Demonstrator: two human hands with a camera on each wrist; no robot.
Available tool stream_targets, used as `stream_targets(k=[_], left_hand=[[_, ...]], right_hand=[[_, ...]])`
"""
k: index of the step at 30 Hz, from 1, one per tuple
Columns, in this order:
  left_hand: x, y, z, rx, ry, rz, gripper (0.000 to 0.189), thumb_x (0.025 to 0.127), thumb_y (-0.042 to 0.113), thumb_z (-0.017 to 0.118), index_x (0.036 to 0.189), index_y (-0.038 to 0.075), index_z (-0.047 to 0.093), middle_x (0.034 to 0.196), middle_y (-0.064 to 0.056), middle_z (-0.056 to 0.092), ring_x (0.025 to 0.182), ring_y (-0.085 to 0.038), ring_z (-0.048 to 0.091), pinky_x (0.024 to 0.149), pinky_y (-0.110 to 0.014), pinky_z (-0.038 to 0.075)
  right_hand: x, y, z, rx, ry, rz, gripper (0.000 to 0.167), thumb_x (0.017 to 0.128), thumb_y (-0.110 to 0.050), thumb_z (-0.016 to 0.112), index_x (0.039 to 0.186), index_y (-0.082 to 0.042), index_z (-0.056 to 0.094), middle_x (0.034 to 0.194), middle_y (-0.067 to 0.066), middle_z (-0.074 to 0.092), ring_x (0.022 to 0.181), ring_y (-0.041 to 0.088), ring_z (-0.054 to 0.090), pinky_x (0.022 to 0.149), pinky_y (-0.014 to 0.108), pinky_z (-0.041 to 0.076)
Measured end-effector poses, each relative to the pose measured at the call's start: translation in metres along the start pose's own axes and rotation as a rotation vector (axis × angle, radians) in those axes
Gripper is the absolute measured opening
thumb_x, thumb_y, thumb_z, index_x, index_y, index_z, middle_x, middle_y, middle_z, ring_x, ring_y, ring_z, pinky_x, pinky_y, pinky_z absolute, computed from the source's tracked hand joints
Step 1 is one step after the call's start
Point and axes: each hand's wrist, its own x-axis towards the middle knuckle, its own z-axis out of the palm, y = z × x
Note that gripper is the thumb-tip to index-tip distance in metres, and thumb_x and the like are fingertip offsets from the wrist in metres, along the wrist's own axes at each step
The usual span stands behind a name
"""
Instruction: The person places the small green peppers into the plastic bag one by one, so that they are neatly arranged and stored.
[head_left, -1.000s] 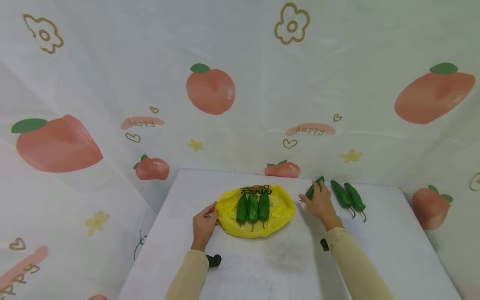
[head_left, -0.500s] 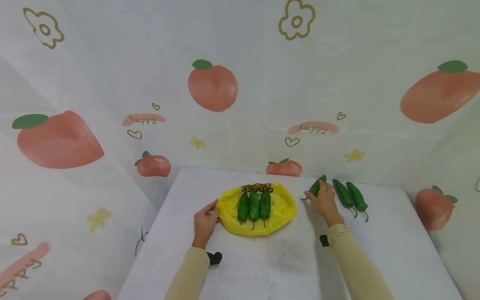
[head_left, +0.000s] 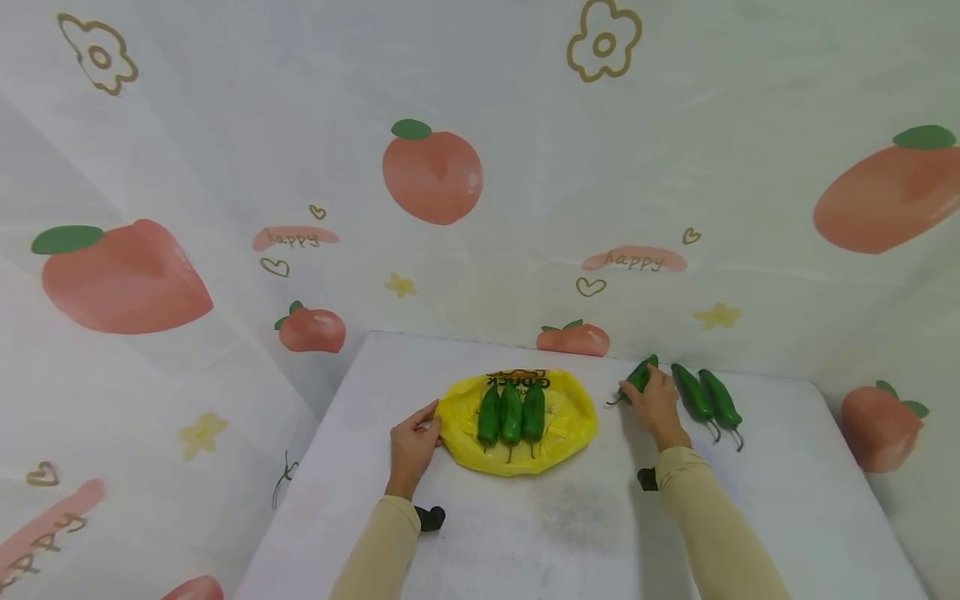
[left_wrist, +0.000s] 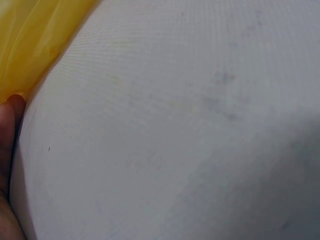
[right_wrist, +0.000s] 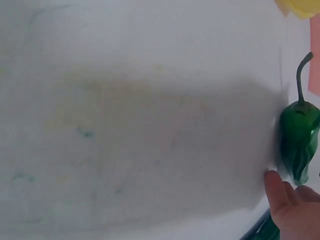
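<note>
Left hand (head_left: 411, 450): thumb and fingertips pinch the near-left edge of the yellow plastic (head_left: 570, 423); my left wrist view catches just a corner of that. Right hand (head_left: 658, 408): thumb and fingers are at a single green pepper (head_left: 640, 377). On the right wrist view I see the thumb stretched out just beside the pepper's tip, but can't tell from here whether it's pinched or only touched. That pepper lies diagonally, stem toward the plastic, tip toward the wall.

Next out: I count three peppers (head_left: 511, 417) side by side in the middle of the plastic, stems toward the person. Plastic is roughly oval, crinkled, dark print on the far side. To the right of the right hand, two more peppers (head_left: 722, 398) lie together at a slant, stems nearer the person.

Dark wrist mounts (head_left: 431, 518) on both arms, beige sleeves (head_left: 378, 546) behind them. White table (head_left: 517, 550) under everything, scuffed in places. Backdrop (head_left: 517, 92): pale sheeting with fruit, flowers, hearts and "happy" prints.
</note>
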Motion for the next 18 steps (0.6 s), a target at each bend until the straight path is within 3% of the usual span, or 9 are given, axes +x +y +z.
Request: stream_targets(k=[18], left_hand=[[0.000,-0.004,0.002,0.003,-0.004,0.009,0.033,0.095,0.024,0.070,0.127,0.030,0.073,0.116,-0.005,0.075,0.063,-0.014,0.068,0.061,-0.021,0.060]], right_hand=[[0.011,0.000,0.004,0.042,0.007,0.086,0.081,0.104,-0.032,0.054,0.159,0.010,0.012,0.160,0.040,0.013,0.150,0.056,0.018,0.125,0.064,0.021]])
